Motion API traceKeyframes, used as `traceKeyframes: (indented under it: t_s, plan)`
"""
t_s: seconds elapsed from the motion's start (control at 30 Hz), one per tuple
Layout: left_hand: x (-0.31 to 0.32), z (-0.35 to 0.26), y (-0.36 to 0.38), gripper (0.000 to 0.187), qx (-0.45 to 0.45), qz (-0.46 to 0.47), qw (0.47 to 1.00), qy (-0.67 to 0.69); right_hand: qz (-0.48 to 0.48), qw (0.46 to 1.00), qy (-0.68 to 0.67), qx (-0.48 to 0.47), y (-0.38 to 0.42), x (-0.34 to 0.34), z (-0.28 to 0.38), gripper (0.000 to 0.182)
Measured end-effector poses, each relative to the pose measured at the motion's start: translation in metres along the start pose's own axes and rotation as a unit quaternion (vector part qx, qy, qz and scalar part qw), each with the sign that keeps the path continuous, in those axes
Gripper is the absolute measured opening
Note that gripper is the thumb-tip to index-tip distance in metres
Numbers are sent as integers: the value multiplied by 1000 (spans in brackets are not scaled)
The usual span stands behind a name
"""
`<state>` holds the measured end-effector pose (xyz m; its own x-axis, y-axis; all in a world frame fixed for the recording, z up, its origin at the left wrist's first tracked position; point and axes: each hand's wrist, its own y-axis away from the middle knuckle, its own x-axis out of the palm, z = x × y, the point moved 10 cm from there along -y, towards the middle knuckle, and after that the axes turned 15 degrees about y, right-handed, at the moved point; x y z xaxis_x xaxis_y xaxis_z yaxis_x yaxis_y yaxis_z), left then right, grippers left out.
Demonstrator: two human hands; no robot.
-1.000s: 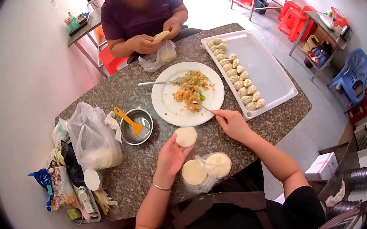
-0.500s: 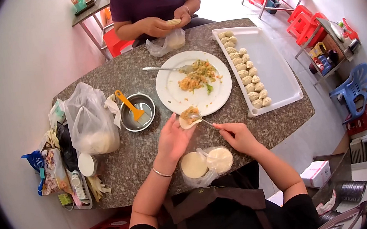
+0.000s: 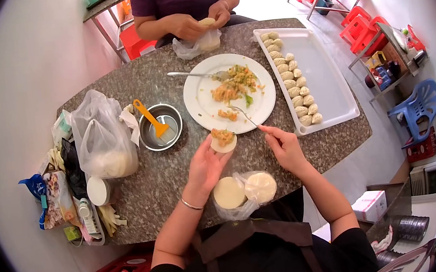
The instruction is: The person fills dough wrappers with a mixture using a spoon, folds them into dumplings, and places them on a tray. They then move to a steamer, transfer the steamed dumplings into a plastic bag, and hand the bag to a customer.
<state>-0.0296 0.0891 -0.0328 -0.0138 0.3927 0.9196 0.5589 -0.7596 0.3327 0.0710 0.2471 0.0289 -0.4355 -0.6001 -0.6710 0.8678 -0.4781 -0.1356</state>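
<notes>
On the fingers of my left hand (image 3: 206, 165) rests a round dumpling wrapper (image 3: 224, 145), with a mound of orange and green filling (image 3: 223, 136) on it. My right hand (image 3: 285, 147) grips the handle of a metal spoon (image 3: 248, 117), whose tip is at the near part of the white plate (image 3: 210, 118). A small lump of filling (image 3: 228, 115) lies beside that tip, and a larger heap (image 3: 236, 86) sits farther back. Below my hands, two stacks of wrappers (image 3: 230, 192) sit in clear plastic.
Pleated dumplings (image 3: 291, 83) line the left side of a white tray (image 3: 329, 77). An orange brush (image 3: 153, 121) stands in a metal bowl (image 3: 147, 138). Plastic bags (image 3: 103, 143) and packets crowd the left edge. Across the table a person's hands (image 3: 189, 26) hold a dumpling.
My right hand has drawn the spoon off the wrapper and put its tip on the plate by a small lump of filling. The filled wrapper stays on my left hand.
</notes>
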Motion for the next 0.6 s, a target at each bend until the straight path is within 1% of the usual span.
traceKeyframes:
  t_s: [0.07,0.13,0.17,0.23,0.27,0.33,0.47,0.53,0.57,0.6]
  plan:
    - [3,0,1,45,3,-1,1000,-25,-1,1000,-2,-8,-1,5,0,27]
    - [6,0,3,45,7,-4,1000,-29,-34,997,14,-63,-7,9,7,27]
    - [7,0,4,45,11,-7,999,-33,-34,997,15,-63,-9,12,6,27]
    - [7,0,4,44,15,1,999,-28,17,996,65,-65,-10,22,15,27]
    - [8,-1,4,44,20,8,999,-24,20,995,65,-67,-9,20,20,27]
    - [10,-3,5,43,25,10,1000,-15,66,993,64,-76,-1,21,33,27]
    - [10,-7,5,44,28,4,1000,2,92,990,56,-89,18,15,33,27]
    - [5,-7,3,43,32,3,999,9,75,996,-16,-55,19,12,20,28]
    - [3,-7,2,42,35,2,999,13,78,995,-14,-58,16,12,18,28]
    - [0,-8,0,42,38,2,999,15,88,996,-3,-1,13,14,5,28]
